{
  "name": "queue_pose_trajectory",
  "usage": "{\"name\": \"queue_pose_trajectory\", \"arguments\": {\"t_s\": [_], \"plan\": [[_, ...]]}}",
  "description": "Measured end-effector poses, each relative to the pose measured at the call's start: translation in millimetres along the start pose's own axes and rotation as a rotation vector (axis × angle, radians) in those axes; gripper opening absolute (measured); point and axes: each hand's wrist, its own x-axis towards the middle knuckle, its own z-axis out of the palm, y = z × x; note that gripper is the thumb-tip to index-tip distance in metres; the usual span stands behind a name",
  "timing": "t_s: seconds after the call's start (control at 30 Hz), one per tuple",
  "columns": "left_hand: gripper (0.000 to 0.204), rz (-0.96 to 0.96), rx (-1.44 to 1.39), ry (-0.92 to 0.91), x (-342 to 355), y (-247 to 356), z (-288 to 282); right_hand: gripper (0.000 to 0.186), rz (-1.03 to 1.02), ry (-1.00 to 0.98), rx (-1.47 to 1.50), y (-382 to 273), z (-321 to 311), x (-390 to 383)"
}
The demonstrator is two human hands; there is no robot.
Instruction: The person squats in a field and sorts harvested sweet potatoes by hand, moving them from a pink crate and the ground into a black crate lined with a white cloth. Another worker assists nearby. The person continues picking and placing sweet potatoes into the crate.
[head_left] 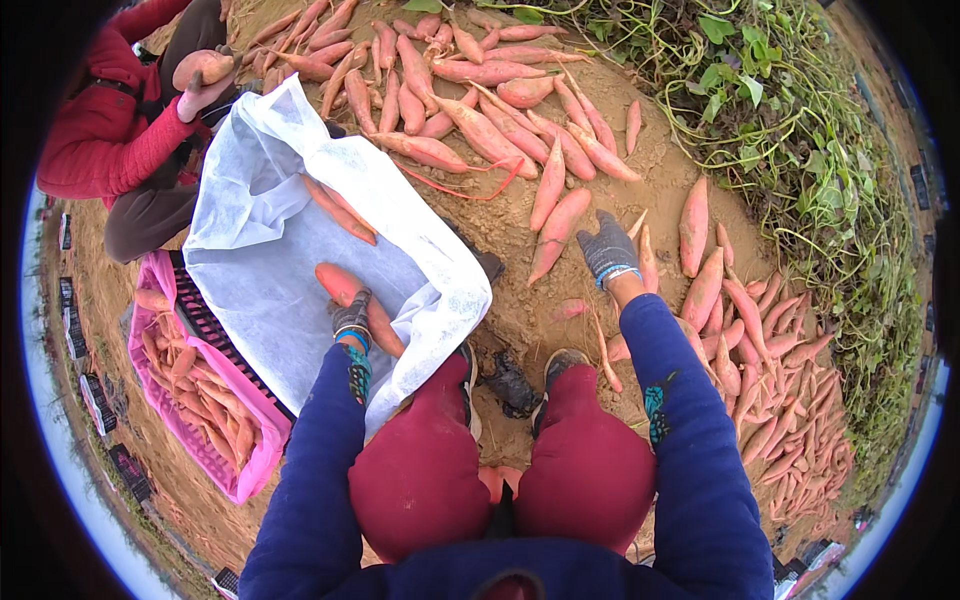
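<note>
My gloved left hand (350, 322) grips a large pink sweet potato (335, 282) inside a crate lined with white fabric (245, 240). Two other sweet potatoes (338, 208) lie near the far side of that lining. My gloved right hand (606, 250) is stretched out over the soil to the right, fingers apart and holding nothing visible, beside several sweet potatoes, among them a long one (694, 225) just to its right and another (558, 233) to its left.
A co-worker in a red sleeve (120, 160) holds a sweet potato (200, 67) at upper left. A pink-lined crate (258, 460) of sweet potatoes stands left. Piles of sweet potatoes (495, 135) lie ahead and right, bordered by green vines (760, 120). A dark lump (510, 385) lies between my feet.
</note>
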Motion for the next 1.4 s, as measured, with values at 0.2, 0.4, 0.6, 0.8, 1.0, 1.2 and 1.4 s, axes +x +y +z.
{"name": "queue_pose_trajectory", "arguments": {"t_s": [0.2,0.4,0.6,0.8,1.0,1.2,1.4], "plan": [[0.087,0.256,0.501,0.003,7,-9,-9,0.107,0.293,-0.218,0.253,-24,51,59],[0.062,0.282,0.695,-0.078,-9,10,-38,0.105,0.347,0.02,0.601,9,25,63],[0.034,0.688,-0.672,-0.485,-125,101,-114,0.088,-0.142,0.054,0.952,-69,-131,-3],[0.08,0.546,-1.122,-1.248,-216,147,-119,0.074,-0.802,-0.016,0.631,-226,-141,-91],[0.057,-0.014,-1.291,-0.951,-116,103,-110,0.035,-0.774,0.062,0.622,-187,-77,-18],[0.036,-0.036,-0.787,-0.481,-20,37,-16,0.043,-0.232,0.057,0.234,-109,25,118],[0.045,0.408,-0.214,-0.809,24,-35,50,0.047,-0.379,0.13,0.022,-164,85,181]]}}
